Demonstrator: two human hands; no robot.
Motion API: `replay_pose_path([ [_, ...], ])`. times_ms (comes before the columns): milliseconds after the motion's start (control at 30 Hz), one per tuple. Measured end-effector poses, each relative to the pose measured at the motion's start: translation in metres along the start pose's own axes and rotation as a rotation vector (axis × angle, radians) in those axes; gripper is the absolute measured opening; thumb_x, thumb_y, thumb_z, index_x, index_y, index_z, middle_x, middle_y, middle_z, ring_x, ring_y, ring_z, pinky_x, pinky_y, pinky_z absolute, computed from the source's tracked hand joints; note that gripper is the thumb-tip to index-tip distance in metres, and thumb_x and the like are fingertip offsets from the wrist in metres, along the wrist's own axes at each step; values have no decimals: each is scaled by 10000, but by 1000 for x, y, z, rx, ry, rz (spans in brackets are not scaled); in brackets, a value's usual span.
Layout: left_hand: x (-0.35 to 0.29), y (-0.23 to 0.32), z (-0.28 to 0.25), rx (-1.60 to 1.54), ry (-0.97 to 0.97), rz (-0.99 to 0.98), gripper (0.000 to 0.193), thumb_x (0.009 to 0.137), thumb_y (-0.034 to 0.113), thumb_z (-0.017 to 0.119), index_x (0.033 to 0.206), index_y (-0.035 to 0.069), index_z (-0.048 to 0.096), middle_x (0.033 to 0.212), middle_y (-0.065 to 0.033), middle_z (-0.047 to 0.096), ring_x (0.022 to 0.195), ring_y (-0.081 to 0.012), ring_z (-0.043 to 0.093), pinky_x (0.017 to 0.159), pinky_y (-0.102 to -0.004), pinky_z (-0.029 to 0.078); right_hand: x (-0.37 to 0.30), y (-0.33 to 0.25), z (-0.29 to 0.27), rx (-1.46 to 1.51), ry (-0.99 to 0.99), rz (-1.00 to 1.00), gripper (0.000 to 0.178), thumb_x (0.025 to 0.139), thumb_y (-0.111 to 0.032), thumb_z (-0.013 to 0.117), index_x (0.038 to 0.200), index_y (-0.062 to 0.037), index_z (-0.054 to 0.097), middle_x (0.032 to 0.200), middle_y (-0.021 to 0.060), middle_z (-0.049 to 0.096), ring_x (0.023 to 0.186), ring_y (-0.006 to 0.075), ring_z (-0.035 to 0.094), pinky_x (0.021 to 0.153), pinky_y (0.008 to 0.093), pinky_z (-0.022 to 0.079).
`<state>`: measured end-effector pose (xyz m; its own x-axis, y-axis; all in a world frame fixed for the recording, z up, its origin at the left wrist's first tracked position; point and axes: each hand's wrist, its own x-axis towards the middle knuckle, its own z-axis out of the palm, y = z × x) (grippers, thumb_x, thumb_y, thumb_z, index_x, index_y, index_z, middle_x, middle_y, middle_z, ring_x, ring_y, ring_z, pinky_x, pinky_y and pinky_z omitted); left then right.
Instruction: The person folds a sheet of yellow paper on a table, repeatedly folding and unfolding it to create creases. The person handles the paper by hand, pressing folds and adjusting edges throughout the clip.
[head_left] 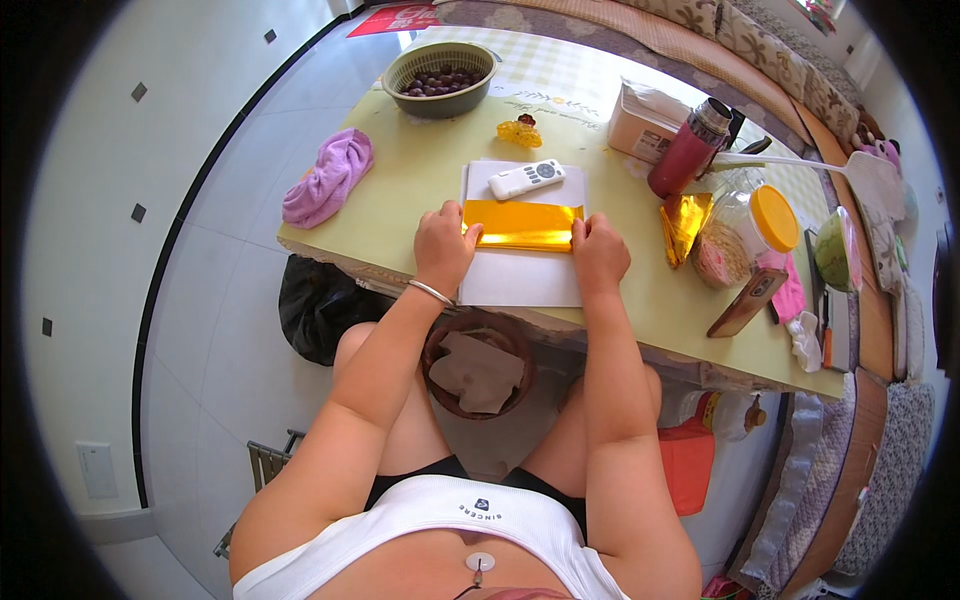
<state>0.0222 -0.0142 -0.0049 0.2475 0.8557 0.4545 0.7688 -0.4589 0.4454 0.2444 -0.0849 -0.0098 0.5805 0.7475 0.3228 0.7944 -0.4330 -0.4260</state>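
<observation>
A shiny strip of gold foil paper (522, 226) stretches between my hands, lying over a stack of white paper (525, 285) near the table's front edge. My left hand (445, 246) pinches its left end, with the thumb on top. At the other end my right hand (601, 254) is closed on the foil in the same way. A white remote control (527, 179) rests on the paper just beyond the strip. Farther right, a folded piece of gold foil (685, 226) leans by a clear jar with a yellow lid (774, 218).
A green basket of dark fruit (440, 80), a yellow hair claw (519, 132) and a purple cloth (330, 178) lie on the table (400, 190). On the right stand a red thermos (690, 148), a box (640, 120) and a phone (748, 302). Below is a bin (478, 372).
</observation>
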Motion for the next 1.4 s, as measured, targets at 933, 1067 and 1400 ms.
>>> replay_pose_path([
  [933, -31, 22, -15, 107, -439, 663, 907, 899, 697, 489, 1516, 42, 377, 1575, -171, 362, 1475, -377, 286, 1203, -528, 197, -51, -13, -11, -31, -201, -720, 653, 966, -482, 543, 1453, -52, 482, 1536, 125, 444, 1473, 286, 326, 1224, 502, 150],
  [1067, -32, 13, -17, 101, -451, 628, 927, 905, 690, 489, 1538, 33, 324, 1594, -172, 323, 1492, -364, 250, 1213, -509, 183, -52, -2, -24, -65, -317, -639, 816, 955, -587, 502, 1523, -18, 358, 1601, 148, 329, 1498, 284, 273, 1230, 441, 167],
  [1400, -8, -32, -21, -248, -107, 233, 596, 857, 416, 727, 1214, -51, 627, 1221, -252, 636, 1173, -383, 588, 1022, -439, 453, -25, 20, -33, 423, -135, -385, 458, 950, -235, 651, 1292, 59, 572, 1331, 201, 591, 1241, 330, 551, 1017, 384, 457],
])
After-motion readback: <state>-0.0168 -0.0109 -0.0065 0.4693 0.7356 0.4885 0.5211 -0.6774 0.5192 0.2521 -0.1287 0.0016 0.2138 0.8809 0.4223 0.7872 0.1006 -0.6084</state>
